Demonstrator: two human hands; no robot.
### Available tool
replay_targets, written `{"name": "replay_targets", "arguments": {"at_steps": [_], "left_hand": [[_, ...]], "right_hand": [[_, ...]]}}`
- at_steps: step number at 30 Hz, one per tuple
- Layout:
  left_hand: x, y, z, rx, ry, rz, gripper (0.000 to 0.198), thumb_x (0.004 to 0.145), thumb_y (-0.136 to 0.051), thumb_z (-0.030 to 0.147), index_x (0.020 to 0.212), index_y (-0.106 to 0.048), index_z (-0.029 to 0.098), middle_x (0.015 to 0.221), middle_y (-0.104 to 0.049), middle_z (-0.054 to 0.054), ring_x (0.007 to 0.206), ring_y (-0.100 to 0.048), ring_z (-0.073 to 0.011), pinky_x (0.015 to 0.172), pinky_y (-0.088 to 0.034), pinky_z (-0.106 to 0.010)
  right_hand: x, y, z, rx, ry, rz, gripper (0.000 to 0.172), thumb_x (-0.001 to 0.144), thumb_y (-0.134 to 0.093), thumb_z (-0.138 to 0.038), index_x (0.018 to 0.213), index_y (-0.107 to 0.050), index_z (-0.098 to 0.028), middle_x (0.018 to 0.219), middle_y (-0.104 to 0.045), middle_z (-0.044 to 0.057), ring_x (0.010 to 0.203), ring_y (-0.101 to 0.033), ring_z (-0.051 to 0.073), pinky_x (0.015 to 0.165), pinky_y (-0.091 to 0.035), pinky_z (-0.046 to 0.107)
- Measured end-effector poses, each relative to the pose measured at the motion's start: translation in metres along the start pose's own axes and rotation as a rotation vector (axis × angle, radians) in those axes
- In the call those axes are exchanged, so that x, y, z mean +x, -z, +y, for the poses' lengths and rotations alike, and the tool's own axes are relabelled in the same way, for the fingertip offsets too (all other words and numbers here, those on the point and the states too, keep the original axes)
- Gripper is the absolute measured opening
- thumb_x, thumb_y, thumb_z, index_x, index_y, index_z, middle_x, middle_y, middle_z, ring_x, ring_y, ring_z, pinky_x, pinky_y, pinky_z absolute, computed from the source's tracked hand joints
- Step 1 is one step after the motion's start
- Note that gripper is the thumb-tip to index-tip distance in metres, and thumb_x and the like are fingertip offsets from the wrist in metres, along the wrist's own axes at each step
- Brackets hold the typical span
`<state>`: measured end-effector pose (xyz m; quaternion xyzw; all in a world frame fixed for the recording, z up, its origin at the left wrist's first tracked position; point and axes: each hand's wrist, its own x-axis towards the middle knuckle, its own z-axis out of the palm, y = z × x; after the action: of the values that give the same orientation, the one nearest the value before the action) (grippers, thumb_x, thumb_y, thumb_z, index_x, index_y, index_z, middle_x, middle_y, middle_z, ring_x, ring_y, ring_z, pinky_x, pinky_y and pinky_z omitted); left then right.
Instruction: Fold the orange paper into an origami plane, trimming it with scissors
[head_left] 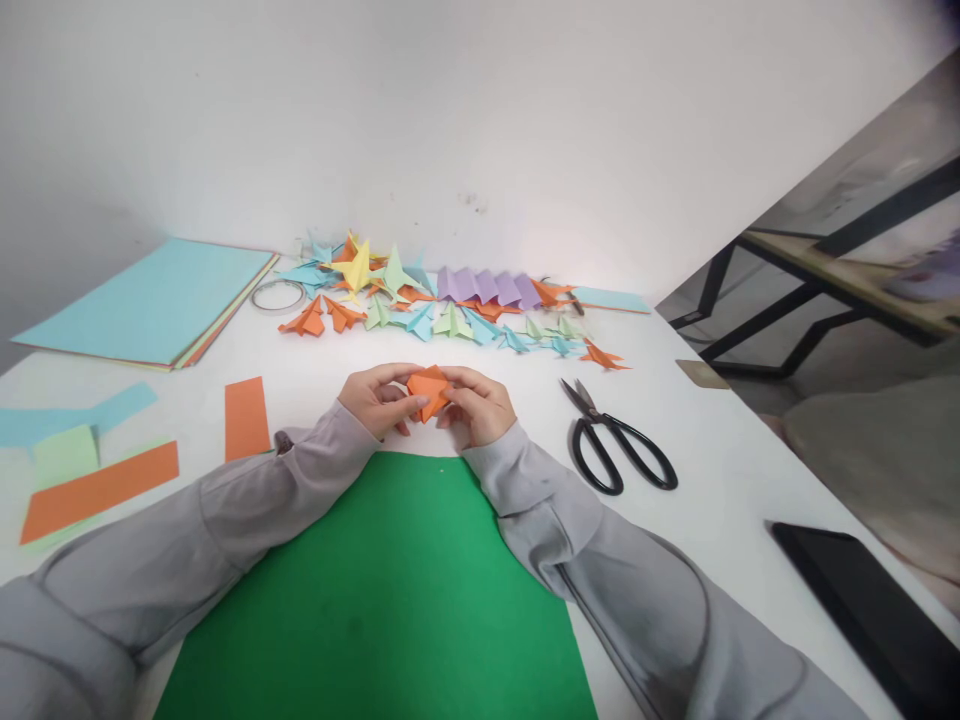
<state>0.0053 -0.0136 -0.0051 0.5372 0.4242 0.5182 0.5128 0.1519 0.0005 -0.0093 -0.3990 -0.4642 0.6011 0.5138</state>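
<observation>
A small folded piece of orange paper [429, 389] is pinched between both hands just above the far edge of a green sheet [390, 590]. My left hand [375, 400] grips its left side with fingers curled. My right hand [480, 405] holds its right side, fingers pressed on the fold. Both arms wear grey sleeves and rest on the white table [720, 450].
Black scissors [615, 445] lie right of my hands. Several folded paper figures [420, 300] line the wall, with a tape ring [277, 295] and a stack of coloured sheets [150, 305] to the left. Orange strips [246, 418] and scraps lie left; a black device [870, 610] sits right.
</observation>
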Motion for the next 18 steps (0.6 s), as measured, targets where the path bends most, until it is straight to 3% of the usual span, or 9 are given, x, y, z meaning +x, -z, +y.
{"name": "replay_targets", "arguments": {"at_steps": [4, 10, 14, 18], "left_hand": [[-0.0003, 0.0008, 0.0002, 0.017, 0.012, -0.008, 0.051, 0.062, -0.073, 0.030, 0.105, -0.059, 0.006, 0.064, -0.061, -0.003, 0.045, -0.057, -0.0098, 0.034, -0.047, -0.019], [0.0004, 0.0044, 0.0027, 0.081, -0.093, -0.076, 0.053, 0.063, -0.071, 0.030, 0.114, -0.059, 0.020, 0.102, -0.051, -0.007, 0.055, -0.061, -0.0096, 0.034, -0.048, -0.019], [-0.0025, 0.0062, 0.0054, 0.170, -0.196, -0.183, 0.044, 0.062, -0.071, 0.023, 0.105, -0.066, 0.020, 0.104, -0.048, -0.009, 0.066, -0.060, -0.0108, 0.039, -0.049, -0.016], [-0.0036, 0.0066, 0.0031, 0.170, -0.214, -0.205, 0.039, 0.064, -0.066, 0.017, 0.103, -0.066, 0.021, 0.102, -0.049, -0.008, 0.067, -0.057, -0.0094, 0.041, -0.050, -0.015]], "right_hand": [[0.0007, -0.0003, -0.0004, 0.018, -0.007, 0.009, 0.028, 0.052, -0.057, -0.022, 0.078, -0.067, -0.015, 0.054, -0.064, -0.001, 0.041, -0.055, 0.012, 0.035, -0.041, 0.022], [0.0033, 0.0004, -0.0001, 0.046, -0.044, 0.080, 0.026, 0.051, -0.056, -0.019, 0.075, -0.066, -0.014, 0.052, -0.063, -0.001, 0.036, -0.052, 0.011, 0.035, -0.043, 0.023], [0.0035, -0.0001, 0.0020, 0.021, -0.018, 0.112, 0.024, 0.054, -0.058, -0.023, 0.074, -0.066, -0.014, 0.049, -0.061, -0.002, 0.034, -0.050, 0.010, 0.033, -0.041, 0.023], [0.0035, -0.0005, 0.0032, -0.011, -0.009, 0.103, 0.023, 0.055, -0.057, -0.024, 0.074, -0.067, -0.015, 0.048, -0.061, -0.002, 0.032, -0.048, 0.010, 0.033, -0.040, 0.023]]}}
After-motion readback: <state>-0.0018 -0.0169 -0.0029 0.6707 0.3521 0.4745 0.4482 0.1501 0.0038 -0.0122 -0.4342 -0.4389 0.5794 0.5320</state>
